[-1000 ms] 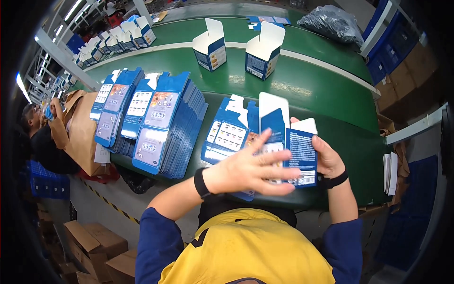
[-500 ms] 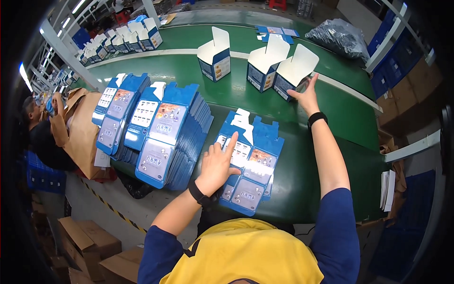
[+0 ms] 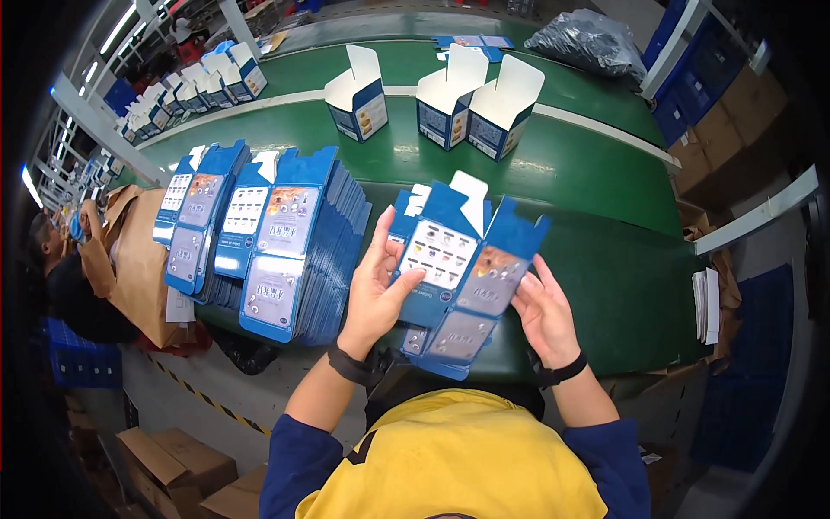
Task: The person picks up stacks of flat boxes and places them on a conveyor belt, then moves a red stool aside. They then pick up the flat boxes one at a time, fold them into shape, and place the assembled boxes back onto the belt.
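A flat, unfolded blue carton [image 3: 474, 266] with white and greyish-purple printed panels is raised and tilted in front of me. My left hand [image 3: 373, 296] grips its left side, thumb across the white panel. Along the right edge, my right hand [image 3: 546, 318] has its fingers curled against the cardboard, partly hidden. Beneath it, other flat cartons [image 3: 413, 339] lie on the green table, mostly covered. Farther off stand three opened-out blue and white boxes with raised lids: one on the left [image 3: 370, 114], and a middle one [image 3: 443, 121] close beside the right one [image 3: 497, 131].
A tall stack of flat cartons [image 3: 285, 242] and another stack [image 3: 203, 221] stand to my left. Beyond them are a brown paper bag [image 3: 138, 268] and a person. More boxes [image 3: 220, 85] line the far-left belt. A grey plastic-wrapped bundle [image 3: 588, 43] lies far right.
My right hand has left the rightmost standing box and come back to the flat carton. That carton is now lifted and turned between both hands. The view has shifted slightly.
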Tool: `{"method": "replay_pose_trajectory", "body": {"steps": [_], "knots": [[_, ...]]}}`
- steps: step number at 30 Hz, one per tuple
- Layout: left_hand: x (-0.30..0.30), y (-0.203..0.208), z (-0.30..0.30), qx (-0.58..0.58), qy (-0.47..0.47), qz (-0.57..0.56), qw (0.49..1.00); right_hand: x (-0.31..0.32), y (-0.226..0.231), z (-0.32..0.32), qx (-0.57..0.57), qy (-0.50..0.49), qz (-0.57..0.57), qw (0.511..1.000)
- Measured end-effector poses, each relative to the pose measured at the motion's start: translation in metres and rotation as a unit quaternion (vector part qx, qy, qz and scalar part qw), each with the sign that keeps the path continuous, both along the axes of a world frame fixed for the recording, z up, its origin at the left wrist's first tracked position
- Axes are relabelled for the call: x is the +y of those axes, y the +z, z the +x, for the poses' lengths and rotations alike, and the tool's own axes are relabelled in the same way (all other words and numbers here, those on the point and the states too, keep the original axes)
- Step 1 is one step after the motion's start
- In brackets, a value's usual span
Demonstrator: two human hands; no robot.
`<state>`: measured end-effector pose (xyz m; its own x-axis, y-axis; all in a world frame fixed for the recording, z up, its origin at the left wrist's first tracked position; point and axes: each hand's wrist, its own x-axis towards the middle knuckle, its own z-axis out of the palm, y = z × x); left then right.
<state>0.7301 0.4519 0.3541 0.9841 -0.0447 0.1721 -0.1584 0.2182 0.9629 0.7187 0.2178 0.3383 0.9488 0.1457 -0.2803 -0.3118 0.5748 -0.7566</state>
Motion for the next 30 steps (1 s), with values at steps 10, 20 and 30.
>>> {"method": "replay_pose_trajectory", "body": {"steps": [10, 20, 30], "knots": [[-0.018, 0.026, -0.014, -0.056, 0.056, -0.018, 0.997, 0.017, 0.050, -0.026, -0.588, 0.053, -0.468, 0.657], [-0.038, 0.029, -0.033, -0.032, -0.301, 0.050, 0.952, 0.010, 0.002, -0.007, -0.251, 0.061, -0.117, 0.959], [-0.039, 0.024, -0.022, -0.296, -0.140, 0.301, 0.896, 0.001, 0.056, -0.007, -0.317, -0.006, -0.086, 0.944]]}}
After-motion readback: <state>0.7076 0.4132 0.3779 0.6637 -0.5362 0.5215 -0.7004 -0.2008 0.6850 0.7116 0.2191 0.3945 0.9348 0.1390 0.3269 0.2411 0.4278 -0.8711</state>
